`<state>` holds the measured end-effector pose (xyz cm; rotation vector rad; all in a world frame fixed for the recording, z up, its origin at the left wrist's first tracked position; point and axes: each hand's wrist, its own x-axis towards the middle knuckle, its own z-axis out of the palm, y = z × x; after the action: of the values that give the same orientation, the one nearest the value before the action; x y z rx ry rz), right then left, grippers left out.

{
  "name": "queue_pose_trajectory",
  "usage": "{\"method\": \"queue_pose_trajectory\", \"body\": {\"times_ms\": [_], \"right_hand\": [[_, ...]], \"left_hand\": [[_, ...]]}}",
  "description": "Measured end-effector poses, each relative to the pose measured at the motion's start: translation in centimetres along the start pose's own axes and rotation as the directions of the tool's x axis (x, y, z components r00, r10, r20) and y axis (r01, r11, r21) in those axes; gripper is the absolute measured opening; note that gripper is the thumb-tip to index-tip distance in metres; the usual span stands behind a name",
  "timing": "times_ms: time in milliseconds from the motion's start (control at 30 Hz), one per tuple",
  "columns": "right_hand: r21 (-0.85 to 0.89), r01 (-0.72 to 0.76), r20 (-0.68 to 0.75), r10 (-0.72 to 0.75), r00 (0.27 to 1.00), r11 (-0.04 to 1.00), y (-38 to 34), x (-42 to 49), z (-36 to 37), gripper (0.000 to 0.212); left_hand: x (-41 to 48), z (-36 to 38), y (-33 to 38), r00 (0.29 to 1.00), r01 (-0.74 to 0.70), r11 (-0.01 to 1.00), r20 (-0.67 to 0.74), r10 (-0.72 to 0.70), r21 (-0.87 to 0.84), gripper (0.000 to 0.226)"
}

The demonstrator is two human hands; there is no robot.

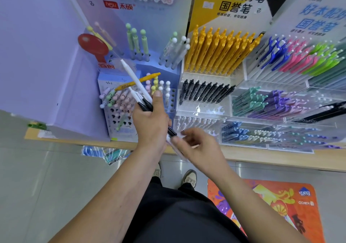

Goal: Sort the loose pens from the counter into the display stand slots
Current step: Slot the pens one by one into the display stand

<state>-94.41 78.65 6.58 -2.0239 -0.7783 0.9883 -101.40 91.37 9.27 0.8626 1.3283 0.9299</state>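
Left hand (149, 123) fingers curl round a fanned bundle of loose white, yellow and black-tipped plastic pens (137, 85) above the wooden table (262, 158) — all unsorted. Right hand (198, 147) blurs at their lower ends — grip unclear. Clear acrylic display stand (204, 109) slots are mostly filled.

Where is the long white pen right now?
Head view, centre-left: the left hand grips the long white pen in a bundle. It points up-left, crossing a yellow pen, in front of the blue stand.
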Motion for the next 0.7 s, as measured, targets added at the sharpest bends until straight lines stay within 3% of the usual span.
{"method": "queue_pose_trajectory", "body": {"times_ms": [67,100,200,300,433,567,700], "right_hand": [[0.099,-0.031,0.159,0.015,0.987,0.995,0.2,-0.8,-0.2,0.032],[0.139,-0.042,0.165,0.019,0.986,0.989,0.4,-1.0,-0.5,0.024],[0.268,-0.061,0.104,0.034,0.994,0.961,0.8,-1.9,-2.4,0.008],[0.385,-0.083,0.049,0.07,0.996,0.919,1.2,-3.1,-4.9,0.013],[0.451,0.017,-0.203,0.084,0.976,0.892,2.1,-3.8,-8.4,0.011],[0.266,0.054,-0.323,0.036,0.946,0.963,2.6,-1.6,-8.0,0.008],[-0.134,0.16,-0.317,-0.195,0.928,0.978,3.2,1.1,-5.1,0.015]], "left_hand": [[-0.2,0.5,0.2,1.0,-0.009,1.0,0.001,0.009,-0.03,0.028],[-0.2,0.8,0.2,1.0,-0.01,0.999,0.011,0.011,-0.047,0.034],[-0.6,1.4,0.3,0.999,-0.015,0.999,0.043,0.017,-0.042,0.028],[-0.3,1.0,0.0,0.997,-0.037,0.999,0.068,0.037,-0.012,0.028],[0.3,-0.2,-1.5,0.988,-0.079,0.984,0.145,0.056,0.158,0.041],[-1.3,-0.3,-3.2,0.98,-0.052,0.977,0.2,0.01,0.207,0.035],[-2.3,-0.3,-4.1,0.968,-0.026,0.962,0.246,-0.044,0.272,0.035]]}}
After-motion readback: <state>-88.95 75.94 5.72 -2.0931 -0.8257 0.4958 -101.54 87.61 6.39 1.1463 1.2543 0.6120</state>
